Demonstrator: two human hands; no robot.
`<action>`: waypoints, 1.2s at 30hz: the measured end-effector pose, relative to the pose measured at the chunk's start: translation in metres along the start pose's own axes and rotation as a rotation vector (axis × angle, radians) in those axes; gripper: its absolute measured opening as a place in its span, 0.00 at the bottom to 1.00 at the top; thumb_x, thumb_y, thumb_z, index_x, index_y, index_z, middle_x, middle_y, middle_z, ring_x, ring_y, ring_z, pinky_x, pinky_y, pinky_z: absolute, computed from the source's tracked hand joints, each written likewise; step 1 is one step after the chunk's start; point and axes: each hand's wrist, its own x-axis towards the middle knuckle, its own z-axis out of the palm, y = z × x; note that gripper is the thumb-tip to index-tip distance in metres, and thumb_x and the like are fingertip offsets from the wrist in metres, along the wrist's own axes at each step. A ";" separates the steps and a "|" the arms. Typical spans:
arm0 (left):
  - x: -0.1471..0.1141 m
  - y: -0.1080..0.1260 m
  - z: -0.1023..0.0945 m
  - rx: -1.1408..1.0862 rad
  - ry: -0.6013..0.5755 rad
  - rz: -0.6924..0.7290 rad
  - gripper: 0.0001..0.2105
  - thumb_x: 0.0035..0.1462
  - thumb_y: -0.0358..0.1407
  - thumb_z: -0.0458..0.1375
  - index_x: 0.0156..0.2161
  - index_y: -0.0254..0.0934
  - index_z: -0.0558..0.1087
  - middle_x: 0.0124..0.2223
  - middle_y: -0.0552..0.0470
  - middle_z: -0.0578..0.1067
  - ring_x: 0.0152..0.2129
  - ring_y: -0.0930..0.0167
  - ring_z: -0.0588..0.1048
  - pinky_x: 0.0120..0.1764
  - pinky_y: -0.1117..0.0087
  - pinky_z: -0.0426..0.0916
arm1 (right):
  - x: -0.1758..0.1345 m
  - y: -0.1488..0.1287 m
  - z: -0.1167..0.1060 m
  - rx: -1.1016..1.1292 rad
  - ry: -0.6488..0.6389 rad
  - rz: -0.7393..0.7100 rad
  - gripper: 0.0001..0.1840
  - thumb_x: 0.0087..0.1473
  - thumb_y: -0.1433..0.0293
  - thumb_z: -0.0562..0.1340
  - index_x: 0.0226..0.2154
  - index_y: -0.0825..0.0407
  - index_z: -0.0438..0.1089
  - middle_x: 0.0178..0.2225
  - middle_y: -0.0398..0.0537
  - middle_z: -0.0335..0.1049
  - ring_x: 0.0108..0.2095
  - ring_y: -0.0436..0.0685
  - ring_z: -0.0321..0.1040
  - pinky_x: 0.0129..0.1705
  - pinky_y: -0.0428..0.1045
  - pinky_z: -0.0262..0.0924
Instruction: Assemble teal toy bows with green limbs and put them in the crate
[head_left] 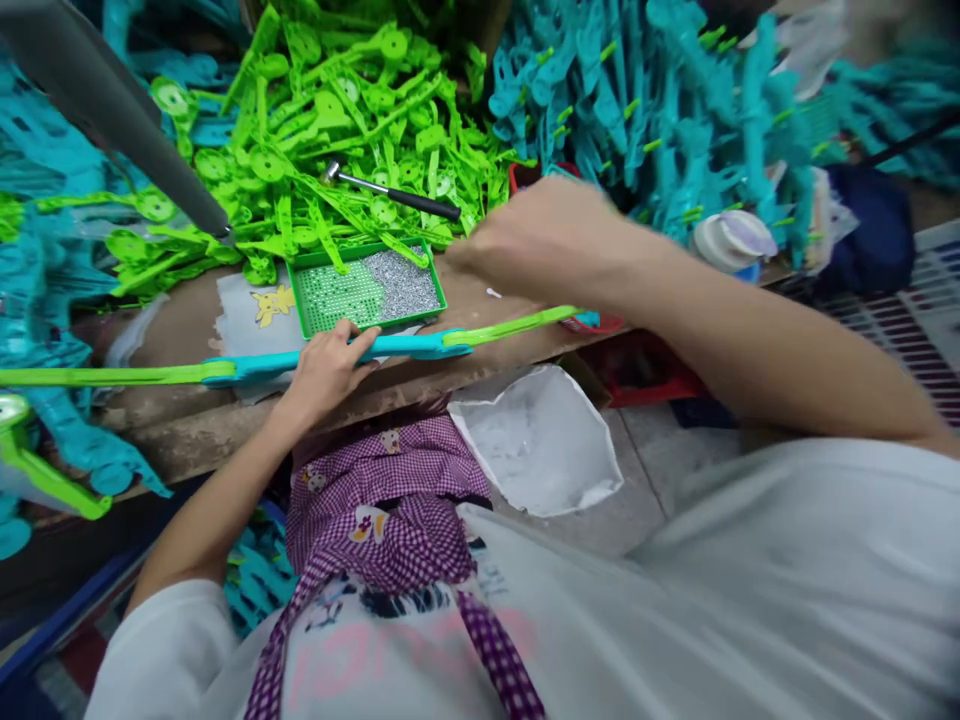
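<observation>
My left hand (330,365) grips a long blue plastic part (412,345) at the bench's front edge, its fingers over the top. A bright green plastic arm (517,325) is joined to its right end, and another green arm (112,376) extends from the left end. Above and to the right, my right hand (536,240) is raised in a closed fist, slightly blurred; whatever it holds is hidden. Between the hands and the heap sits a green tray (298,290) with many small silvery metal pieces (405,285) on its right side.
A hammer (397,195) lies on a large heap of green plastic parts (300,130). Blue parts (600,90) are piled at the back right. A grey pole (127,110) slants across the upper left. A white-lined container (547,440) stands below the bench edge (225,430).
</observation>
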 end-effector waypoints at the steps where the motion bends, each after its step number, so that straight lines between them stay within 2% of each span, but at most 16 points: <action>1: -0.001 0.000 0.001 0.004 0.004 0.001 0.20 0.61 0.39 0.59 0.58 0.40 0.68 0.47 0.42 0.70 0.36 0.64 0.71 0.38 0.64 0.66 | -0.005 0.004 -0.004 -0.081 -0.001 -0.001 0.12 0.60 0.74 0.53 0.37 0.52 0.73 0.27 0.49 0.73 0.33 0.58 0.73 0.30 0.48 0.53; 4: -0.003 0.000 0.003 0.018 0.014 0.002 0.21 0.61 0.39 0.59 0.58 0.39 0.67 0.47 0.42 0.70 0.35 0.64 0.71 0.37 0.65 0.66 | -0.015 0.007 0.020 -0.039 -0.133 -0.098 0.13 0.61 0.72 0.52 0.41 0.52 0.72 0.34 0.51 0.77 0.33 0.56 0.72 0.28 0.47 0.49; 5: -0.004 0.000 0.003 0.020 0.014 0.007 0.21 0.61 0.39 0.59 0.58 0.39 0.67 0.47 0.42 0.70 0.35 0.65 0.71 0.37 0.65 0.66 | -0.014 0.006 0.037 0.022 -0.111 -0.076 0.14 0.61 0.72 0.52 0.42 0.52 0.71 0.37 0.51 0.77 0.34 0.55 0.72 0.28 0.47 0.48; 7: -0.006 0.000 0.004 0.012 0.009 0.023 0.21 0.61 0.38 0.58 0.59 0.38 0.66 0.47 0.41 0.70 0.34 0.65 0.71 0.37 0.65 0.65 | -0.008 0.004 0.074 0.085 -0.042 0.096 0.16 0.62 0.71 0.50 0.42 0.54 0.72 0.41 0.55 0.77 0.36 0.56 0.72 0.29 0.47 0.48; 9: -0.006 0.000 0.004 0.002 0.006 0.030 0.21 0.61 0.38 0.58 0.59 0.38 0.66 0.47 0.41 0.70 0.34 0.65 0.70 0.37 0.65 0.65 | 0.004 0.003 0.104 0.129 -0.084 0.215 0.17 0.62 0.71 0.50 0.43 0.54 0.73 0.41 0.57 0.77 0.38 0.59 0.73 0.30 0.48 0.49; 11: -0.005 0.000 0.002 0.002 0.004 0.028 0.21 0.62 0.38 0.58 0.58 0.37 0.67 0.47 0.41 0.70 0.35 0.65 0.71 0.37 0.65 0.65 | 0.015 0.003 0.122 0.176 -0.178 0.240 0.17 0.62 0.70 0.51 0.44 0.53 0.74 0.42 0.58 0.77 0.40 0.60 0.73 0.32 0.49 0.51; 13: -0.003 0.001 0.000 0.009 -0.002 0.024 0.19 0.62 0.39 0.58 0.57 0.37 0.67 0.46 0.41 0.69 0.35 0.65 0.71 0.37 0.65 0.65 | 0.020 0.002 0.128 0.226 -0.183 0.204 0.17 0.61 0.70 0.52 0.45 0.55 0.75 0.44 0.60 0.76 0.43 0.61 0.73 0.37 0.50 0.55; 16: -0.003 0.003 -0.004 0.010 -0.016 0.014 0.17 0.62 0.38 0.58 0.54 0.36 0.68 0.45 0.42 0.69 0.35 0.65 0.71 0.37 0.65 0.66 | 0.011 -0.010 0.121 0.405 0.065 0.171 0.19 0.63 0.69 0.52 0.50 0.58 0.73 0.46 0.61 0.75 0.47 0.63 0.71 0.47 0.54 0.59; 19: -0.006 0.005 -0.004 0.016 -0.028 -0.009 0.17 0.62 0.38 0.57 0.55 0.37 0.67 0.46 0.42 0.69 0.35 0.65 0.71 0.38 0.65 0.67 | 0.003 -0.039 0.102 0.811 0.395 0.153 0.20 0.64 0.63 0.53 0.51 0.56 0.71 0.47 0.57 0.75 0.48 0.59 0.71 0.49 0.53 0.62; 22: -0.008 0.005 0.001 0.000 -0.012 -0.034 0.22 0.62 0.39 0.58 0.60 0.37 0.62 0.49 0.40 0.67 0.38 0.63 0.72 0.41 0.63 0.68 | 0.019 -0.072 0.081 1.189 0.654 0.186 0.20 0.65 0.58 0.52 0.46 0.51 0.74 0.45 0.50 0.76 0.46 0.55 0.71 0.50 0.53 0.64; 24: -0.007 0.004 0.005 -0.044 0.015 -0.033 0.23 0.63 0.39 0.57 0.60 0.38 0.59 0.52 0.40 0.66 0.41 0.62 0.72 0.45 0.61 0.69 | 0.037 -0.088 0.073 1.334 0.773 0.209 0.23 0.66 0.56 0.49 0.47 0.49 0.73 0.45 0.49 0.75 0.46 0.54 0.71 0.51 0.54 0.64; 26: -0.005 0.002 0.008 -0.103 0.038 -0.035 0.22 0.63 0.38 0.57 0.59 0.39 0.59 0.53 0.40 0.65 0.43 0.62 0.72 0.46 0.60 0.70 | 0.049 -0.096 0.075 1.373 0.751 0.108 0.23 0.66 0.55 0.48 0.50 0.47 0.71 0.49 0.48 0.74 0.49 0.54 0.70 0.53 0.54 0.63; 29: -0.014 -0.007 0.003 -0.167 0.068 -0.051 0.21 0.62 0.37 0.56 0.58 0.39 0.59 0.55 0.40 0.64 0.45 0.62 0.72 0.47 0.59 0.71 | 0.047 -0.102 0.099 1.209 0.514 -0.092 0.25 0.62 0.54 0.56 0.57 0.48 0.65 0.54 0.52 0.71 0.54 0.59 0.67 0.55 0.57 0.61; 32: -0.047 -0.031 -0.014 -0.106 0.104 -0.081 0.21 0.63 0.38 0.55 0.59 0.38 0.59 0.56 0.38 0.67 0.50 0.59 0.71 0.52 0.56 0.68 | 0.032 -0.106 0.128 0.959 0.339 -0.033 0.22 0.61 0.59 0.58 0.55 0.50 0.66 0.50 0.56 0.73 0.50 0.63 0.69 0.51 0.59 0.62; 34: -0.079 -0.057 -0.025 -0.016 0.139 -0.174 0.22 0.64 0.40 0.53 0.60 0.35 0.60 0.56 0.36 0.69 0.53 0.57 0.70 0.54 0.55 0.65 | 0.026 -0.109 0.138 0.880 0.292 -0.016 0.17 0.63 0.62 0.57 0.51 0.50 0.68 0.47 0.53 0.75 0.47 0.61 0.70 0.48 0.56 0.62; 36: -0.106 -0.084 -0.033 0.080 0.097 -0.263 0.21 0.66 0.44 0.49 0.59 0.35 0.62 0.55 0.37 0.72 0.52 0.57 0.71 0.54 0.54 0.64 | 0.024 -0.109 0.140 0.854 0.272 -0.046 0.15 0.63 0.63 0.56 0.50 0.49 0.69 0.47 0.51 0.75 0.47 0.59 0.71 0.46 0.53 0.61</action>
